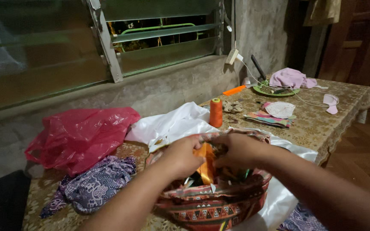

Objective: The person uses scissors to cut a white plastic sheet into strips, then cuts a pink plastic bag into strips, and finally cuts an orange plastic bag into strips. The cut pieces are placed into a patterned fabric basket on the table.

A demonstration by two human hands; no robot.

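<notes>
Over the patterned basket (213, 205) at the tabletop's (322, 124) near edge: left hand (183, 156) and right hand (238, 149) both have fingers pinching the orange ribbon (205, 164). Best to keep the grip close together, lift straight, avoid snagging scraps. White cloth (172, 124) just behind.

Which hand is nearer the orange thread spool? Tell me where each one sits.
Right. The right hand is in the patterned fabric basket just below the orange thread spool; the left hand is lower and further left, touching the orange ribbon.
</notes>
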